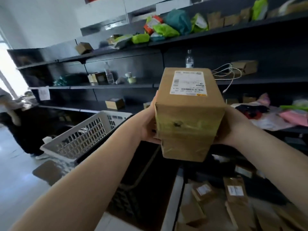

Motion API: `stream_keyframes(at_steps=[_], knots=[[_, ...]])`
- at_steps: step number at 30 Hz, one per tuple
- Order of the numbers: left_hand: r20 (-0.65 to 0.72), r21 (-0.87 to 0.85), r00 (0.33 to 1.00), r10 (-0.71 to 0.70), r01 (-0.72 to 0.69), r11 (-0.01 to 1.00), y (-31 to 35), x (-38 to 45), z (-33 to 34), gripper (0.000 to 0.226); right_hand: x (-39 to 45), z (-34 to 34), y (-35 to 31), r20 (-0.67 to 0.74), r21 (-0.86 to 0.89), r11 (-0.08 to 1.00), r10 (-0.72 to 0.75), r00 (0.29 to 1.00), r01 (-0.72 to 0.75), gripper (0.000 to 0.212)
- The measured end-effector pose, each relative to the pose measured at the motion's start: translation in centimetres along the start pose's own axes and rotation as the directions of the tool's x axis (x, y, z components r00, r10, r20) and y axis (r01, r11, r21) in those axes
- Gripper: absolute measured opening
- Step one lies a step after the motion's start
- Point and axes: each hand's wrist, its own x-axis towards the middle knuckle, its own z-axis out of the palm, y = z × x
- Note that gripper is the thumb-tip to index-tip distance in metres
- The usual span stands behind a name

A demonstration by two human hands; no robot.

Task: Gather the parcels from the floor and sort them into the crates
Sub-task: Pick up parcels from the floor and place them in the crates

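Left hand and right hand clasp 1 labelled cardboard parcel from either side, raised above the dark crate. Sorting step, likely: next lower it in. The white crate sits beyond, shelves behind.

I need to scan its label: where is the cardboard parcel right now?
Center of the head view: the cardboard parcel is held up between the left hand and right hand, before the dark shelves.

Taped brown labelled parcel held aloft above white crate.
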Motion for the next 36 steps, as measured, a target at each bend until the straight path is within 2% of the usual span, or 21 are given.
stream_keyframes(at_steps=[2,4,7,9,14,18,21,24,25,26,27,28,29,30,32,33,36], knots=[[-0.017,-0.008,0.999,0.05,-0.05,0.999,0.5,0.5,-3.2,0.059,1.7,3.3,0.8,0.017,0.026,0.999,0.023,1.0,-0.024,0.037],[-0.051,0.014,0.998,0.042,-0.042,0.999,0.6,1.6,-6.8,0.057,3.5,6.6,1.8,-0.008,0.034,0.998,0.053,0.999,-0.053,0.038],[-0.06,0.061,0.997,0.051,-0.047,0.997,0.6,4.3,-11.8,0.059,7.5,10.5,4.1,-0.011,0.153,0.986,0.071,0.997,-0.069,0.045],[-0.026,0.081,0.999,0.044,-0.042,0.996,0.5,6.5,-15.2,0.064,9.9,13.2,5.6,-0.062,0.172,0.984,0.054,0.997,-0.042,0.037],[0.019,0.057,1.0,-0.022,0.021,0.998,-1.2,13.0,-21.6,0.069,16.0,18.5,9.8,-0.127,0.353,0.934,-0.005,0.992,0.05,0.027],[0.11,-0.027,0.991,-0.076,0.079,0.997,-2.7,18.3,-24.4,0.066,20.9,20.1,12.9,-0.184,0.429,0.903,0.052,0.981,0.033,0.031],[0.172,-0.093,0.98,-0.1,0.118,0.989,-3.8,21.9,-25.8,0.072,24.2,19.7,14.7,-0.249,0.46,0.886,0.068,0.966,0.056,0.036],[0.211,-0.141,0.969,-0.13,0.162,0.977,-4.7,25.4,-26.7,0.068,28.1,18.5,16.9,-0.34,0.385,0.921,0.085,0.937,0.056,0.038],[0.162,-0.141,0.979,-0.125,0.148,0.979,-5.2,26.6,-27.0,0.067,29.4,17.9,17.9,-0.374,0.323,0.946,0.086,0.923,0.042,0.042],[0.038,-0.111,0.995,-0.094,0.097,0.989,-5.9,28.0,-27.3,0.066,30.5,17.4,19.0,-0.396,0.267,0.964,0.103,0.913,0.007,0.048],[-0.152,-0.015,0.988,-0.006,0.003,1.0,-6.7,29.2,-27.6,0.064,31.6,16.9,20.3,-0.399,0.222,0.974,0.135,0.907,-0.048,0.055],[-0.303,0.132,0.946,0.113,-0.076,0.988,-7.6,29.8,-27.8,0.063,32.5,16.5,21.7,-0.385,0.194,0.973,0.19,0.903,-0.123,0.06],[-0.342,0.271,0.918,0.199,-0.107,0.957,-8.4,30.1,-27.7,0.061,33.3,16.2,23.3,-0.379,0.172,0.964,0.257,0.889,-0.205,0.064],[-0.286,0.4,0.928,0.239,-0.111,0.91,-9.4,30.4,-27.5,0.059,34.0,16.0,24.8,-0.386,0.156,0.944,0.331,0.861,-0.292,0.067],[-0.109,0.621,0.973,0.204,-0.094,0.779,-11.3,31.5,-26.6,0.056,34.9,15.8,27.3,-0.401,0.142,0.899,0.435,0.806,-0.414,0.077],[-0.082,0.69,0.978,0.193,-0.084,0.719,-12.1,32.0,-26.5,0.056,35.3,15.8,28.1,-0.39,0.145,0.892,0.45,0.803,-0.429,0.079],[-0.117,0.795,0.964,0.237,-0.052,0.605,-12.8,32.6,-26.6,0.059,36.0,15.5,28.8,-0.375,0.147,0.895,0.445,0.813,-0.422,0.077]])
